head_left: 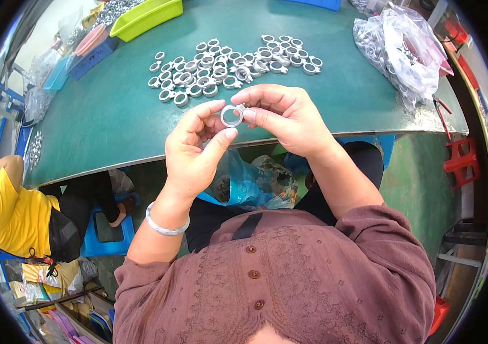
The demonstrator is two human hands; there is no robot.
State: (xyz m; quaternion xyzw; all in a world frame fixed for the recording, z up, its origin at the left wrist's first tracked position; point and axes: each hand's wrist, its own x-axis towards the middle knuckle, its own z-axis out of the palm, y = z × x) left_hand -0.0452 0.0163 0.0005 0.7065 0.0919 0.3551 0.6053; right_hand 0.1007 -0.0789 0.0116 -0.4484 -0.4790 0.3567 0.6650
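Between my two hands, above the near edge of the green table [112,135], is a grey metal ring clamp [224,117] with a small lug on its right side. My left hand [193,140] has its thumb and fingers about the ring's left side. With thumb and fingertips, my right hand [284,117] pinches the lug. Just beyond my hands lies a loose pile of similar ring clamps [204,71], spread across the table.
A clear plastic bag [398,54] of metal parts sits at the right, near red-handled pliers [443,109]. At the far left are a lime-green tray [146,20] and a blue bin [92,57]. A person in a yellow shirt [12,209] sits at the left. Below the edge hangs a blue plastic bag [238,183].
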